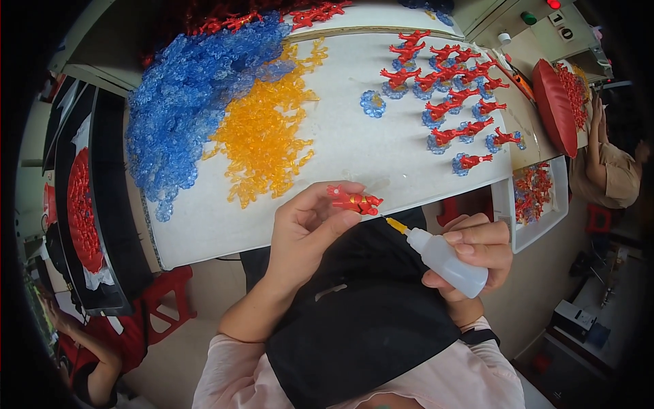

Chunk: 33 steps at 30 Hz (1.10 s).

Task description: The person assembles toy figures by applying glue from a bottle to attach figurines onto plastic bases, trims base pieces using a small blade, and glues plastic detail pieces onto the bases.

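Note:
My left hand [305, 223] pinches a small red plastic figure [357, 202] with gold markings between thumb and fingers, just over the table's near edge. In my right hand [482, 247] is a translucent white squeeze bottle [449, 262], tilted so its yellow needle tip [396, 225] points at the figure's end. The thin needle lies very close to the figure; whether it touches I cannot tell. On the table beyond, several red figures [446, 103] stand on clear blue flower-shaped bases. One blue base [372, 103] lies without a figure.
A big heap of clear blue pieces [197, 95] and a pile of orange pieces [266, 129] cover the white table's [337, 136] left side. At right are a white bin [540, 233] of mixed parts and a red tray [553, 109]. Co-workers sit at both sides.

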Available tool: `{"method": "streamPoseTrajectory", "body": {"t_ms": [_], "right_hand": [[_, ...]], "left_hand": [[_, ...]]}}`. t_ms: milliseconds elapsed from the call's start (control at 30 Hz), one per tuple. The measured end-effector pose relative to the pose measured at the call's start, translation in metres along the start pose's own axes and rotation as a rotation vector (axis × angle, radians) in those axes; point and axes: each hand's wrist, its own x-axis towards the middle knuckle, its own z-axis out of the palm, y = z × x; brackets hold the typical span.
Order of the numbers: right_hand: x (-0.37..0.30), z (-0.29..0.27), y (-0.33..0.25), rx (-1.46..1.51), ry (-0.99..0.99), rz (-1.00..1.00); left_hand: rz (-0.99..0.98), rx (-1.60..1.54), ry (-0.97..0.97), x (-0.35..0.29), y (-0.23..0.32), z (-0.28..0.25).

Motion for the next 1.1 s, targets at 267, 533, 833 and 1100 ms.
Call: {"method": "streamPoseTrajectory", "body": {"t_ms": [267,533,833,1100], "right_hand": [[-0.0036,0.0019,0.0038,0.086,0.062,0.029],[-0.0055,0.0029,0.0032,0.093,0.042,0.016],[-0.0086,0.0043,0.0038,0.035,0.019,0.008],[-0.0082,0.0048,0.0048,-0.007,0.009,0.011]], "left_hand": [[-0.103,-0.109,-0.03,0.0024,0.0025,0.0001],[-0.052,-0.083,-0.019,0.0023,0.0008,0.002],[-0.02,-0.037,0.026,0.0001,-0.0025,0.0029],[-0.026,-0.013,0.017,-0.0014,-0.0005,0.0042]]}}
